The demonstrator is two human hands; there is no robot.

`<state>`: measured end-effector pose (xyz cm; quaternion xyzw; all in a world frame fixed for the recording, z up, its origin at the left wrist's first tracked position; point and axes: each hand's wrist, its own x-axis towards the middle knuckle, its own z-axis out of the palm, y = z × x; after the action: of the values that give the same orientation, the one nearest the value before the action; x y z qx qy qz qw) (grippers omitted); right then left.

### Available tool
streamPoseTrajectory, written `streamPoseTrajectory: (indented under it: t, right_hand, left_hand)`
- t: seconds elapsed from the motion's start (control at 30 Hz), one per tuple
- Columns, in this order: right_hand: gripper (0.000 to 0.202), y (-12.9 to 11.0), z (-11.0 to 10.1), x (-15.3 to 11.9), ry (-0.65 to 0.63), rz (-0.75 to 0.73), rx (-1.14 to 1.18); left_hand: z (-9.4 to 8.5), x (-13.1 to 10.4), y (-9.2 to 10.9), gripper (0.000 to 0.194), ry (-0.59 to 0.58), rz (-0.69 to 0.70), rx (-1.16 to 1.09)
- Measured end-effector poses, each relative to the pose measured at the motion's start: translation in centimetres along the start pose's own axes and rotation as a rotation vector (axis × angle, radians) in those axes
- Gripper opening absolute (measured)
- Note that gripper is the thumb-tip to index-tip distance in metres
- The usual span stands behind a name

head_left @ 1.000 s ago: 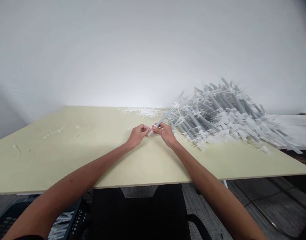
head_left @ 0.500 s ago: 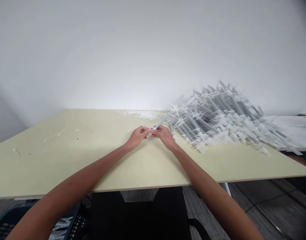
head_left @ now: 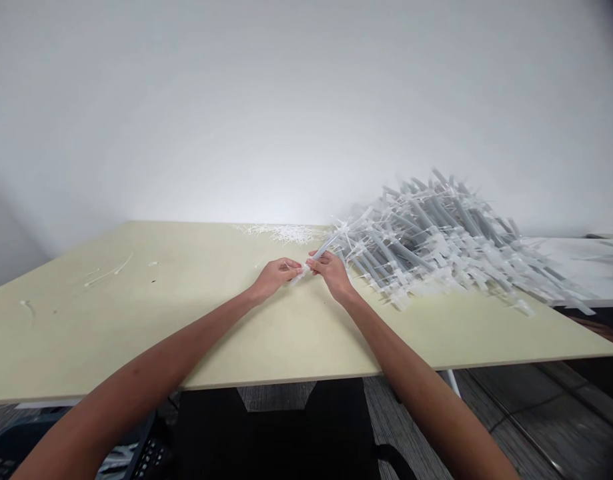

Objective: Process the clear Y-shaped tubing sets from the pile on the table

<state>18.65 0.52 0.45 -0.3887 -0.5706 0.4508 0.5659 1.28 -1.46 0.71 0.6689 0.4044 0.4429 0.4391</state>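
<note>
Over the middle of the pale yellow table (head_left: 296,333), my left hand (head_left: 276,277) pinches a thin white strip at the clear end of a grey tube. My right hand (head_left: 332,272) grips the same grey tube (head_left: 322,249), which slants up to the right toward white ties. The fingertips of both hands nearly meet, and the small parts between them are too fine to make out. Just right of my right hand lies a large pile of grey tubes (head_left: 411,247) with clear ends and white ties.
Small white ties (head_left: 291,233) lie scattered at the table's back edge. A few loose ties (head_left: 106,275) are on the left. A dark basket (head_left: 146,447) stands below the front edge at left. A white surface (head_left: 561,267) adjoins at right.
The view has shifted slightly. The grey tube's clear end has moved a little down and left, and the fingers of my right hand have shifted along it.
</note>
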Motion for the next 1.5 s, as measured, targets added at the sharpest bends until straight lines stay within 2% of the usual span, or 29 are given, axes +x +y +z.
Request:
streamPoseTrajectory:
  t: [0.2,0.33,0.5,0.67,1.07,1.5]
  right_hand:
    - [0.031,-0.11,0.34,-0.14,-0.056,-0.048,-0.053]
    - [0.031,0.02,0.44,-0.1,-0.022,-0.074,-0.072]
    - [0.032,-0.17,0.66,-0.29,-0.002,-0.065,-0.034]
    - [0.031,-0.27,0.8,-0.46,-0.001,-0.058,-0.042]
    - [0.029,-0.38,0.68,-0.58,-0.037,-0.088,0.034]
    - [0.024,-0.48,0.99,-0.8,0.02,-0.118,-0.021]
  left_hand:
    - [0.14,-0.19,0.0,0.034,0.072,0.011,0.093]
    - [0.2,-0.16,0.15,0.036,0.097,0.038,0.085]
    - [0.11,-0.28,0.66,0.043,0.181,0.077,0.104]
    - [0.16,-0.53,0.98,0.036,0.112,0.095,0.151]
    - [0.4,-0.27,0.66,0.031,0.125,0.14,0.165]
    - [0.5,-0.07,0.63,0.032,0.114,0.12,0.095]
